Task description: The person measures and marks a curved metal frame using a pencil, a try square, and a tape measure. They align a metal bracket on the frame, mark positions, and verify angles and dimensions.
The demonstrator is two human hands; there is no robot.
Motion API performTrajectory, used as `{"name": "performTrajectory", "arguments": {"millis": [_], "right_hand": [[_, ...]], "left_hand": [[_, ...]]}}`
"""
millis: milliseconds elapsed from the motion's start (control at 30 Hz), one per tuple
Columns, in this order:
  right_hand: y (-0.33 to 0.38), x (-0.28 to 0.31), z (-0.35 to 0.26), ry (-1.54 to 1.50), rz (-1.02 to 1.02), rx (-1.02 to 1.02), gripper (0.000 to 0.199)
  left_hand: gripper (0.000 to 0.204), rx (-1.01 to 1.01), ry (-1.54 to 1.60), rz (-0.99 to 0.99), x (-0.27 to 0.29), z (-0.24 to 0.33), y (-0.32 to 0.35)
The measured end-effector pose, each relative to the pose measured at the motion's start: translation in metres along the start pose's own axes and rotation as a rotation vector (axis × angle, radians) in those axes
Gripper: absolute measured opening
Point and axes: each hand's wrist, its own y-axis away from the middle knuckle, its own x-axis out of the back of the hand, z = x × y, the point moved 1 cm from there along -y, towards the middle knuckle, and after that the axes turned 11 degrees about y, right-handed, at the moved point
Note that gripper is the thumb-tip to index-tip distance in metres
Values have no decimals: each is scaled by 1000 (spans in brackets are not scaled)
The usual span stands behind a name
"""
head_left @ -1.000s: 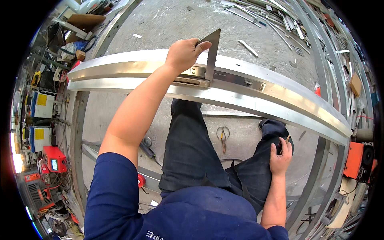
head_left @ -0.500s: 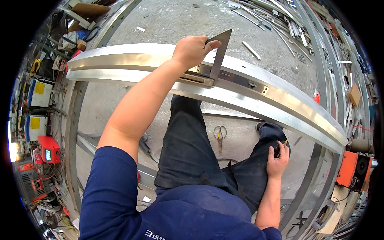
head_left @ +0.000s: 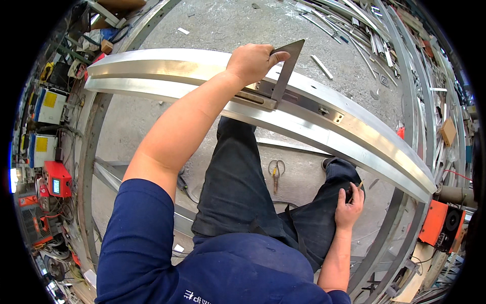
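My left hand (head_left: 253, 63) is closed around the upper part of a metal set square (head_left: 287, 71). The square's lower end rests on a long silvery metal profile (head_left: 177, 71) that lies crosswise in front of me. Beside that lower end is a slotted metal bar (head_left: 255, 99), partly under my forearm. A dark recessed strip with a small fitting (head_left: 324, 110) runs along the profile's channel to the right. My right hand (head_left: 349, 207) rests by my right knee, fingers curled, with a thin tan stick (head_left: 361, 184) between them; its kind is too small to tell.
Steel frame rails (head_left: 90, 152) stand at both sides under the profile. Scissors (head_left: 276, 175) and a corded power tool (head_left: 183, 182) lie on the floor. Metal offcuts (head_left: 349, 23) are heaped at the far right; a red machine (head_left: 58, 178) stands left, an orange one (head_left: 438, 223) right.
The whole view has shifted slightly. My left hand and the set square keep the same place on the profile, and my right hand stays by the knee.
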Motion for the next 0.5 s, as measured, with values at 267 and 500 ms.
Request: {"name": "performTrajectory", "arguments": {"millis": [267, 500], "right_hand": [[0, -1, 0, -24, -1, -9, 32], [2, -2, 3, -26, -4, -24, 33]], "left_hand": [[68, -24, 28, 60, -4, -1, 1], [70, -1, 16, 26, -3, 2, 1]]}}
